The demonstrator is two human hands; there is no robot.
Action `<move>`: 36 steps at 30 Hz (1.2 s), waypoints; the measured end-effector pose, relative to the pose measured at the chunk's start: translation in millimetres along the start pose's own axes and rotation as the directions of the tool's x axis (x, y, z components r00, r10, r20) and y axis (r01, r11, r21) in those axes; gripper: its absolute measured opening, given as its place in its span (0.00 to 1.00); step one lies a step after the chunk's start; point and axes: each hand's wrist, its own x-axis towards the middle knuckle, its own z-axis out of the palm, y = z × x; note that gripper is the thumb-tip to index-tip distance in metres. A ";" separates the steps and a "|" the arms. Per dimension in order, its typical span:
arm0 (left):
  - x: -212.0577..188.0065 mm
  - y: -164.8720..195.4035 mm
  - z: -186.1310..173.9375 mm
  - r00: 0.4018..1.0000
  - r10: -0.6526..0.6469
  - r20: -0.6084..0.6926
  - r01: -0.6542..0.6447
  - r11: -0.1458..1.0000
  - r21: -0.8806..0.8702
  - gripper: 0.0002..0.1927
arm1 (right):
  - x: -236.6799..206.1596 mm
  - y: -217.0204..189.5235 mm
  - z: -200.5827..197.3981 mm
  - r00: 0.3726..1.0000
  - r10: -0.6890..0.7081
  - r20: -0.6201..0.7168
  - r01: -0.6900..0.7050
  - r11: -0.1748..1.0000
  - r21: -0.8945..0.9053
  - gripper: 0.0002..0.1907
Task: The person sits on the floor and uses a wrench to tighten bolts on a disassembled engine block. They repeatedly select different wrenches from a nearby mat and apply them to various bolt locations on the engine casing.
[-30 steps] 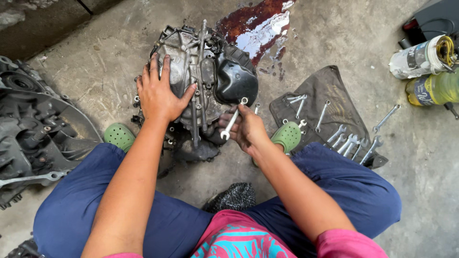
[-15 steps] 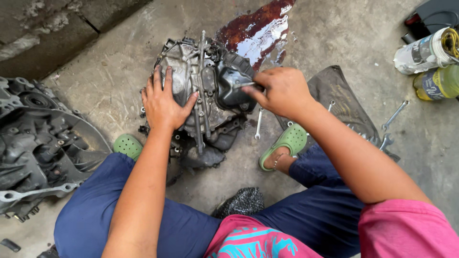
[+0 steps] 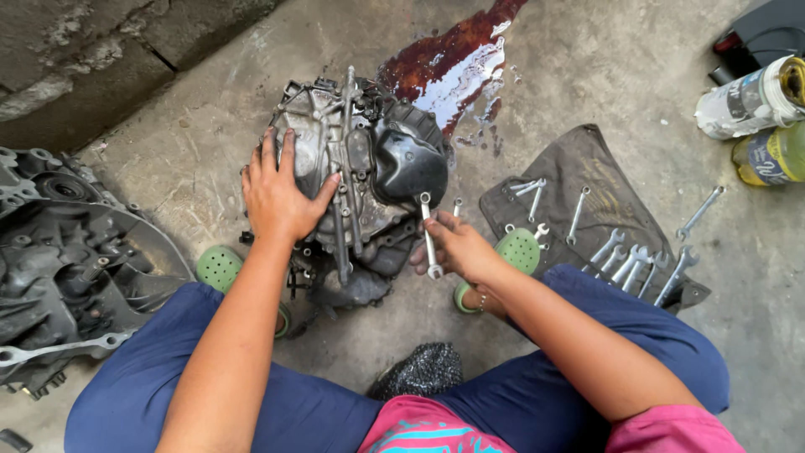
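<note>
Person squatting on the concrete floor, steadying a gearbox and gripping a spanner.

The left hand lies flat and open on the gearbox casing, which sits just ahead of the knees. The right hand is clenched round a combination spanner, its top end touching the casing's black cover. At 12 o'clock a dark oil puddle meets the casing; at 9 o'clock another housing crowds the left edge. At 3 o'clock a cloth carries loose spanners. Bare floor lies open between casing and wall, at 10 o'clock.
</note>
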 end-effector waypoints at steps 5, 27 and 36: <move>0.3 3.3 3.2 1.000 0.018 -0.005 -0.018 1.000 -0.001 0.50 | -0.8 -6.6 20.8 0.994 0.103 -0.018 -0.096 0.964 0.248 0.22; -6.2 3.8 2.9 0.998 0.032 -0.045 -0.033 0.999 -0.011 0.49 | -14.8 -14.9 -1.3 0.997 -0.067 -0.050 0.060 0.989 -0.136 0.20; -7.7 5.3 0.7 1.000 0.003 -0.026 -0.004 1.000 -0.008 0.50 | -1.7 -6.3 15.8 0.997 0.050 0.058 -0.062 0.971 0.230 0.22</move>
